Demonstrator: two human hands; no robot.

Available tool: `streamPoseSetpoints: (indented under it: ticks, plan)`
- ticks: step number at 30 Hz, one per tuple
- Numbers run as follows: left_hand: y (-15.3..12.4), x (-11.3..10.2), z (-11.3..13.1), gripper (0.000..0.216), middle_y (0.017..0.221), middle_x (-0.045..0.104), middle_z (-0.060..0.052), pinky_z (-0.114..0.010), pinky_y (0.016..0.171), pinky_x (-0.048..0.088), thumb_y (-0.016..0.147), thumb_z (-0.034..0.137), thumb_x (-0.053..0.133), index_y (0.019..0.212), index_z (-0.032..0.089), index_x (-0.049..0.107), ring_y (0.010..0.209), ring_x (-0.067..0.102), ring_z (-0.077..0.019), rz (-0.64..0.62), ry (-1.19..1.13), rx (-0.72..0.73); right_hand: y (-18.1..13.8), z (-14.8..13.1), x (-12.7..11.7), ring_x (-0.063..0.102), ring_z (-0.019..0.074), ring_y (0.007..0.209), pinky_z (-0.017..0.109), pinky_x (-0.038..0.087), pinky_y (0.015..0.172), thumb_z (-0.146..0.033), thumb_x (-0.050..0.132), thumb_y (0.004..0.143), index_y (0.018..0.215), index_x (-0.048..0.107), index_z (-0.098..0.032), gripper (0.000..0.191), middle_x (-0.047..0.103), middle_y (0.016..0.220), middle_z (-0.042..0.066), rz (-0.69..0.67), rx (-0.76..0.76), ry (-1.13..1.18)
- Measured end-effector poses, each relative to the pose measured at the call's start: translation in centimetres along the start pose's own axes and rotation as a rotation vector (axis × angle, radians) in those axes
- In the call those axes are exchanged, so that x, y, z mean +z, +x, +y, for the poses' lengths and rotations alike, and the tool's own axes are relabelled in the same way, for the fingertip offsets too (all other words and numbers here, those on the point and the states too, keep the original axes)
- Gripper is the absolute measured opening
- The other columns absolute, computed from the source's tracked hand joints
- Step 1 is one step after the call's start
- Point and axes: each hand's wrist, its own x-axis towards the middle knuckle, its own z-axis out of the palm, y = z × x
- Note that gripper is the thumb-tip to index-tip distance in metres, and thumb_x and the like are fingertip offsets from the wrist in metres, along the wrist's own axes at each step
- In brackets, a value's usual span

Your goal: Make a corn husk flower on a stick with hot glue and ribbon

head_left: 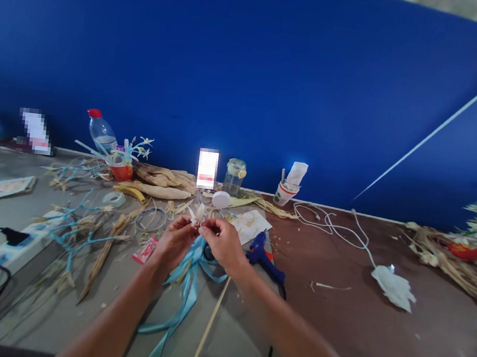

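My left hand (175,241) and my right hand (223,244) meet over the middle of the table. Both pinch a small pale flower (198,214), apparently of dried husk; its lower part is hidden by my fingers. Below them a light blue ribbon (189,292) trails down the tabletop. A thin pale stick (208,327) lies at a slant under my right forearm. Just right of my right hand rests a blue glue gun (262,255), its dark cord running toward the front edge. A red and white packet (144,250) lies left of my left hand.
A white power strip (8,262) and blue-taped stems (72,243) lie at left. Along the blue wall stand a bottle (102,133), a red cup (120,172), a lit phone (207,169), a jar (234,177) and a white cup (286,194). White cable (323,224) lies at right.
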Motion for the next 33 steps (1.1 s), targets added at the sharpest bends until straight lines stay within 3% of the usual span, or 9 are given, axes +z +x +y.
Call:
streamPoseSetpoints:
  ticks: [19,33]
  plan:
    - [0.0,0.0,-0.4,0.016,0.07,0.067,-0.001,-0.025,0.07,0.045,0.058,0.013,0.077,0.069,0.017,0.066,0.066,0.06,-0.0117,-0.05,0.027,0.019,0.4,0.1,0.3,0.057,0.0138,0.061,0.024,0.044,0.061,-0.023,0.054,0.071,0.068,0.063,-0.017,0.01,0.063,0.063,0.0,0.047,0.018,-0.022]
    - [0.0,-0.1,-0.4,0.014,0.064,0.064,0.0,-0.024,0.065,0.043,0.06,0.016,0.076,0.069,0.017,0.065,0.061,0.058,-0.01,-0.03,0.071,0.024,0.2,-0.2,-0.7,0.052,0.0132,0.058,0.024,0.041,0.059,-0.024,0.053,0.067,0.063,0.059,-0.018,0.01,0.058,0.058,-0.002,0.034,0.022,-0.054]
